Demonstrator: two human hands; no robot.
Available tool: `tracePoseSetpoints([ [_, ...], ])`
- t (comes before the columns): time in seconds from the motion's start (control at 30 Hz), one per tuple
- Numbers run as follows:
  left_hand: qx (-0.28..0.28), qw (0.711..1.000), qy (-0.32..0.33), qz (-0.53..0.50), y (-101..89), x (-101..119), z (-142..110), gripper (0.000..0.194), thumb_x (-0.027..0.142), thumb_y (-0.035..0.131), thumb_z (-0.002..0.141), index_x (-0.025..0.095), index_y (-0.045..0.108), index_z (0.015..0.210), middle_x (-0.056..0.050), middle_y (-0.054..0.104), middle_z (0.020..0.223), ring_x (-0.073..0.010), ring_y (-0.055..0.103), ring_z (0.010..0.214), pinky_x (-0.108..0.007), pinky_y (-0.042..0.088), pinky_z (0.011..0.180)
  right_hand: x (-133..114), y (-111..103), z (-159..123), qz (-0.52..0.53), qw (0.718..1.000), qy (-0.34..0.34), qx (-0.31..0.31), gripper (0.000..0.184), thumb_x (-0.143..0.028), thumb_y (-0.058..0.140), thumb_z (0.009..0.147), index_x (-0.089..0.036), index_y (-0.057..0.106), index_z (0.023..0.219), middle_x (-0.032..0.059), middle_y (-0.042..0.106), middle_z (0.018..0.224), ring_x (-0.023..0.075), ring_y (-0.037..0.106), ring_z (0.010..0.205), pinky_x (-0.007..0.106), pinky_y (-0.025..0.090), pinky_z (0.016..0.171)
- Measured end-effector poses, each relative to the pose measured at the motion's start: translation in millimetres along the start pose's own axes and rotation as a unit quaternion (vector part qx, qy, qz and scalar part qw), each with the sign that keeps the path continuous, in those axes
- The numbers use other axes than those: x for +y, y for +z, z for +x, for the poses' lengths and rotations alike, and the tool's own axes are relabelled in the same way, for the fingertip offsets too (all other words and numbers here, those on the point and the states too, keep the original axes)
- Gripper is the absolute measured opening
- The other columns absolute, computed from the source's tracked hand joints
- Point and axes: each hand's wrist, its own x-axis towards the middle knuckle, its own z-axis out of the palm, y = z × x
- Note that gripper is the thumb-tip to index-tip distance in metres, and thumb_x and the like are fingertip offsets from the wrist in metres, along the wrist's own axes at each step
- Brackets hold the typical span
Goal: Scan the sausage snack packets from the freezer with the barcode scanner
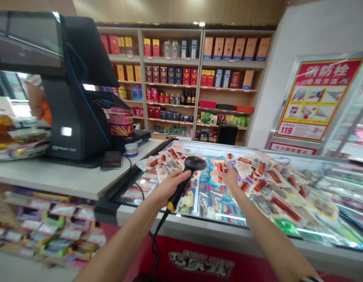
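My left hand (173,187) is wrapped round the handle of a black barcode scanner (195,163) with a yellow band near its base. Its cable hangs down in front of the freezer. Just right of the scanner head, my right hand (229,176) grips a small clear-and-white packet of sausage (218,171) by its right edge. Scanner and packet are close together but apart, over the glass top of the chest freezer (181,219). More packed sausages (274,176) lie loosely heaped on the glass to the right, and a smaller pile (169,156) lies to the left.
A till with a large screen (78,94) stands on the white counter (81,180) at left, beside a round tape-like container (131,149). Snack packets (64,223) fill racks under the counter. Shelves of boxed goods (172,74) line the back wall; a red-and-yellow poster (318,100) hangs right.
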Motion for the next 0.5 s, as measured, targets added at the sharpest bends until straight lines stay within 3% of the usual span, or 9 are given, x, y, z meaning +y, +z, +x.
tracePoseSetpoints([
  [0.2, -0.018, 1.0, -0.016, 0.012, -6.9, 10, -2, 0.028, 0.04, 0.053, 0.069, 0.012, 0.052, 0.067, -0.002, 0.054, 0.057, -0.007, 0.047, 0.043, -0.019, 0.034, 0.041, -12, -4, 5, -0.032, 0.997, -0.053, -0.043, 0.04, -0.034, 0.057, 0.055, -0.019, 0.058, 0.093, -0.0025, 0.062, 0.063, 0.0137, 0.055, 0.056, 0.023, 0.039, 0.055],
  [0.5, -0.019, 0.999, -0.018, 0.03, -10.5, 13, -3, 0.026, 0.038, 0.053, 0.07, 0.011, 0.052, 0.066, -0.002, 0.053, 0.054, -0.0069, 0.046, 0.041, -0.019, 0.033, 0.04, -26, -15, 7, -0.109, 0.989, -0.086, -0.056, 0.037, -0.032, 0.056, 0.058, -0.019, 0.061, 0.092, -0.0011, 0.062, 0.064, 0.0143, 0.056, 0.059, 0.023, 0.038, 0.056],
])
